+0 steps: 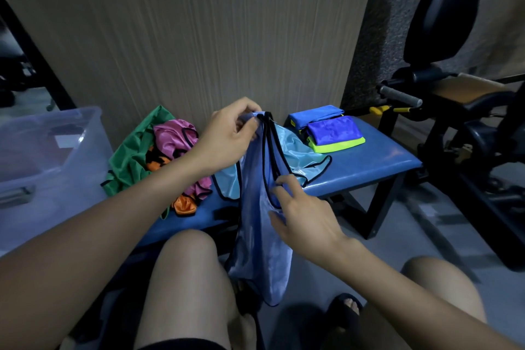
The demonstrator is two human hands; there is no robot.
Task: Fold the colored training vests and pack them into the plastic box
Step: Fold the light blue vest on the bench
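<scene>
A light blue vest point(260, 239) with black trim hangs down in front of the blue bench point(369, 165). My left hand point(227, 136) pinches its shoulder straps at the top. My right hand point(301, 213) touches the vest lower down, fingers spread along the black armhole edge. A second pale blue vest point(298, 156) lies flat on the bench behind it. To the left sits a heap of green point(127, 162), pink point(173, 136) and orange point(184, 204) vests. Folded blue point(315, 115), purple point(335, 128) and neon yellow point(338, 146) vests are stacked at the bench's back right.
A clear plastic box point(42, 162) stands on the floor left of the bench. A large cardboard sheet point(199, 37) rises behind the bench. Black gym equipment point(443, 37) fills the right side. My bare knees are below the bench's near edge.
</scene>
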